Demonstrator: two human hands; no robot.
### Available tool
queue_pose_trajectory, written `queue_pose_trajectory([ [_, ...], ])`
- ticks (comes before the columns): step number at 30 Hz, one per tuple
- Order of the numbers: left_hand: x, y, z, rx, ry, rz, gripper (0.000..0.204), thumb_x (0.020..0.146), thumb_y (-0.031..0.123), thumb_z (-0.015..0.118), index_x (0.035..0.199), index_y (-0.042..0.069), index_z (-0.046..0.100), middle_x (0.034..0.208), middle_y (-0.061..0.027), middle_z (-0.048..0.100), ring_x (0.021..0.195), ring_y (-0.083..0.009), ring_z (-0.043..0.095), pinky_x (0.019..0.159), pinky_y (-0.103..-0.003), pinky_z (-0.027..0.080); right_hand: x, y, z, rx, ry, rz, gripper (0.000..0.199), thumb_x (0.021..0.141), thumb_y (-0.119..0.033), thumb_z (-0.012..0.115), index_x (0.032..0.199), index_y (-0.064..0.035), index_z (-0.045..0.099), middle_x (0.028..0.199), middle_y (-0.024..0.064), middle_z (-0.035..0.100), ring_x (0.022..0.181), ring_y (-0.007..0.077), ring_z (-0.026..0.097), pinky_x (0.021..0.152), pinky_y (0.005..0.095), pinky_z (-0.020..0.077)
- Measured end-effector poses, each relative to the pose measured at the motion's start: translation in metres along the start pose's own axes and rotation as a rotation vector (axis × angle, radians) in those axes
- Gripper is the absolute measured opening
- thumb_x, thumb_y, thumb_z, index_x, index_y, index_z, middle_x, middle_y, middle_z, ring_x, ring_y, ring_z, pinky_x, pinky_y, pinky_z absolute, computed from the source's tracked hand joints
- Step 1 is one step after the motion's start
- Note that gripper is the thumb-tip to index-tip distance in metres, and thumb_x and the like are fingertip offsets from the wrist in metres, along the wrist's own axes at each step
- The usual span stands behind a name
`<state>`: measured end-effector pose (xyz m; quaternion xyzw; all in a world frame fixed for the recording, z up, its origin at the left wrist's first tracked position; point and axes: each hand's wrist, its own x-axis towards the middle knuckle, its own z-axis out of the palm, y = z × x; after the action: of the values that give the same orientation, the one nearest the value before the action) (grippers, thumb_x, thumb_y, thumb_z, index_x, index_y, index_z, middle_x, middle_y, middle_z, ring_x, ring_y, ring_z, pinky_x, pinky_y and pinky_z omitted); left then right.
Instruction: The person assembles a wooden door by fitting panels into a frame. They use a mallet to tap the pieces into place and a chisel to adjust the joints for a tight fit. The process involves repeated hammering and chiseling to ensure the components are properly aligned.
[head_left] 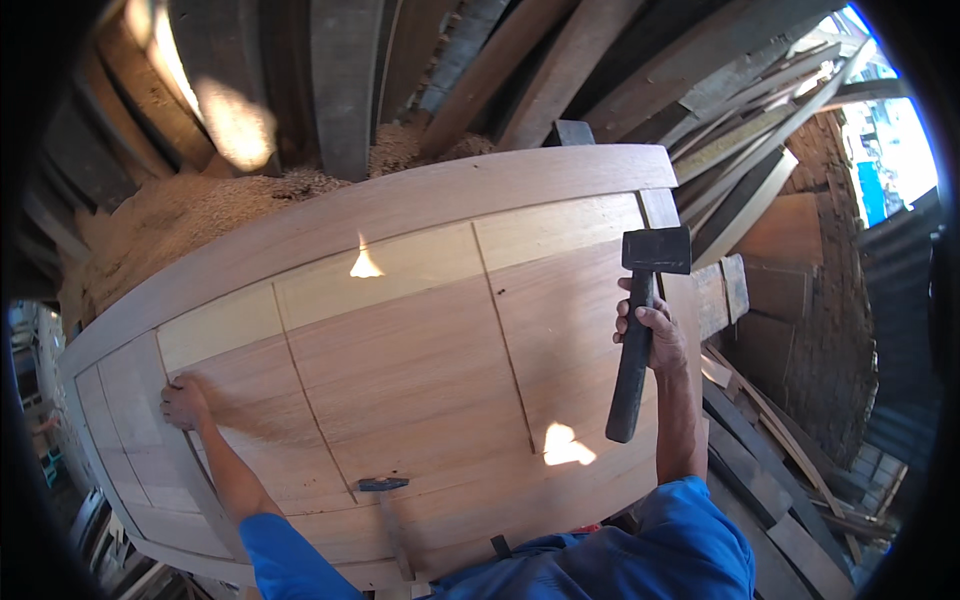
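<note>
In front of me lies a large wooden door panel [400,370], with grooved boards inside a frame. My right hand [655,330] is wrapped round the black handle of a heavy square-headed mallet [656,250], held above the panel's right end with its head pointing away from me. My left hand [186,402] rests on a cross rail [172,440] near the panel's left end, its fingers curled over; whether they grip the rail is hard to make out. Near my body, a small hammer [384,485] with a wooden handle lies on the panel.
Sawdust and shavings [200,215] are heaped beyond the panel's far edge. Long planks [345,90] lean behind it. More timber is stacked at the far right, beside a brick wall [835,300]. Offcuts [770,490] lie on the right near me.
</note>
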<state>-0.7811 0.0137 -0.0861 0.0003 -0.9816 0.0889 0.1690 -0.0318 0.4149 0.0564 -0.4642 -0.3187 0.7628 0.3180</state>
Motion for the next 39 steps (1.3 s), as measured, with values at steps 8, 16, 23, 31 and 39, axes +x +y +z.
queue_pose_trajectory([
  [8, 0.009, 0.011, -0.011, 0.003, -0.103, -0.086, 0.065, 0.097, 0.055, 0.039, 0.133, 0.007, 0.063, 0.135, -0.0259, 0.057, 0.126, -0.0451, 0.054, 0.104, -0.057, 0.046, -0.049, 0.009, -0.109, -0.556, 0.414, 0.096, 0.022, 0.092, -0.019, 0.073, 0.105, -0.0055, 0.061, 0.079, 0.0025, 0.063, 0.057, 0.0123, 0.061, 0.051, 0.0285, 0.0519],
  [16, 0.029, -0.010, 0.000, 0.031, -0.167, 0.019, 0.069, 0.098, 0.059, 0.036, 0.134, 0.007, 0.063, 0.131, -0.0289, 0.061, 0.126, -0.0452, 0.056, 0.105, -0.055, 0.045, -0.039, 0.012, -0.105, -0.545, 0.346, 0.013, 0.025, 0.095, -0.026, 0.071, 0.085, -0.0068, 0.059, 0.066, 0.0024, 0.060, 0.055, 0.0116, 0.060, 0.051, 0.0257, 0.0470],
  [23, -0.003, 0.000, 0.001, 0.028, 0.019, 0.187, 0.061, 0.096, 0.054, 0.044, 0.125, 0.004, 0.065, 0.123, -0.0299, 0.062, 0.116, -0.0477, 0.058, 0.104, -0.056, 0.044, -0.046, 0.096, -0.076, -0.518, 0.278, 0.125, 0.026, 0.095, -0.029, 0.072, 0.095, -0.0049, 0.061, 0.075, 0.0048, 0.065, 0.058, 0.0125, 0.063, 0.053, 0.0281, 0.0494],
  [31, -0.041, 0.016, -0.040, -0.119, -0.014, 0.129, 0.056, 0.092, 0.042, 0.047, 0.120, -0.004, 0.063, 0.123, -0.0320, 0.060, 0.115, -0.0488, 0.056, 0.100, -0.060, 0.046, -0.013, 0.100, -0.069, -0.680, 0.304, 0.097, 0.023, 0.098, -0.027, 0.068, 0.088, -0.0063, 0.064, 0.067, 0.0028, 0.062, 0.054, 0.0130, 0.060, 0.049, 0.0300, 0.0482],
  [39, -0.063, -0.012, -0.035, -0.365, 0.130, 0.434, 0.063, 0.091, 0.033, 0.060, 0.137, -0.010, 0.053, 0.141, -0.0369, 0.050, 0.134, -0.0561, 0.043, 0.114, -0.063, 0.033, -0.008, 0.141, -0.112, -0.877, 0.386, 0.004, 0.023, 0.098, -0.029, 0.068, 0.090, -0.0099, 0.058, 0.062, -0.0012, 0.055, 0.048, 0.0103, 0.052, 0.043, 0.0277, 0.0424],
])
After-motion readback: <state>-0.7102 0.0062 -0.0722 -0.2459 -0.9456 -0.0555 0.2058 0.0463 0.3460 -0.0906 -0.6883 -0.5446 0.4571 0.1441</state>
